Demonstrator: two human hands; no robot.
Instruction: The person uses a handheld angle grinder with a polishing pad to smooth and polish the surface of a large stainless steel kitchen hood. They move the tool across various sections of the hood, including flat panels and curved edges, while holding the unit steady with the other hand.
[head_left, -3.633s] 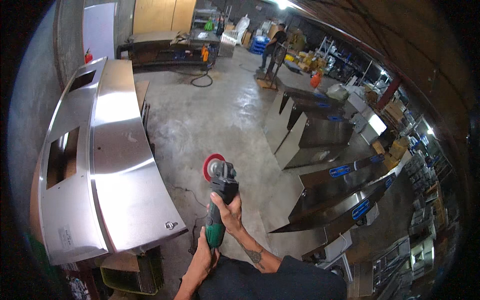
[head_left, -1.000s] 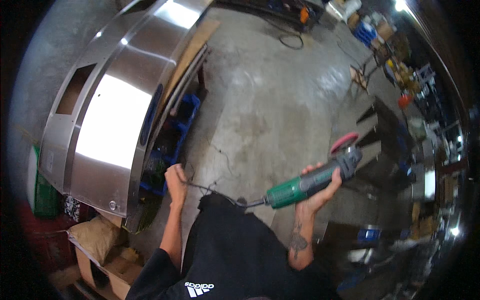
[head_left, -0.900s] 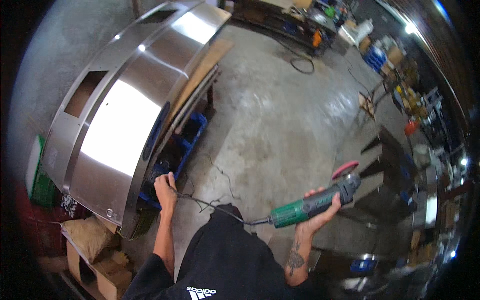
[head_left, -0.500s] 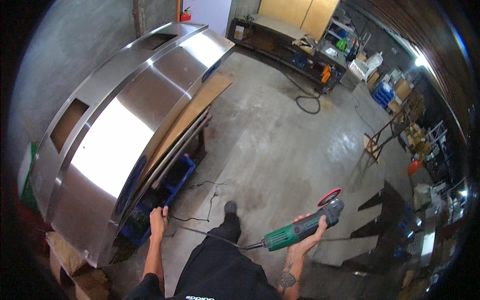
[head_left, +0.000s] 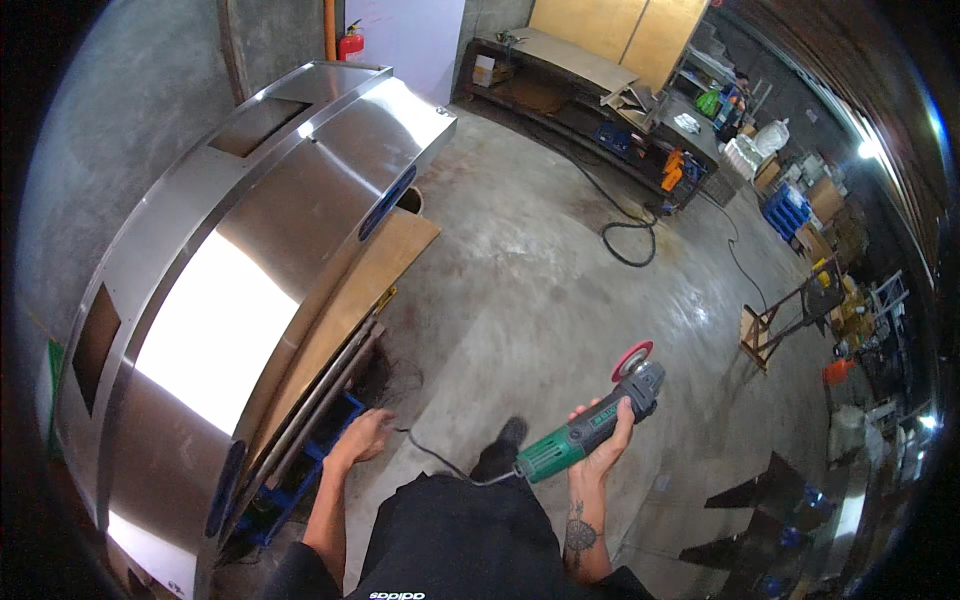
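My right hand (head_left: 608,440) is wrapped around the body of a green and dark grey angle grinder (head_left: 575,437). The grinder tilts up to the right, with a red-rimmed disc (head_left: 632,361) at its head. From its rear end a black power cord (head_left: 438,455) curves across to my left hand (head_left: 368,437). Those fingers, slightly blurred, are closed on the cord beside the blue frame under the workpiece. That workpiece, a large shiny sheet-metal housing (head_left: 300,200) with rectangular cutouts, lies along my left.
Beneath the housing are a brown board (head_left: 350,300) and a blue frame (head_left: 345,408). At the back stands a workbench (head_left: 560,65), with a black hose (head_left: 628,262) on the concrete floor before it. A small stand (head_left: 762,340) and clutter line the right.
My left hand has moved right and slightly forward, drawing the cord's held part along. The grinder has shifted a little left and up. My view has turned, and my body stands farther forward.
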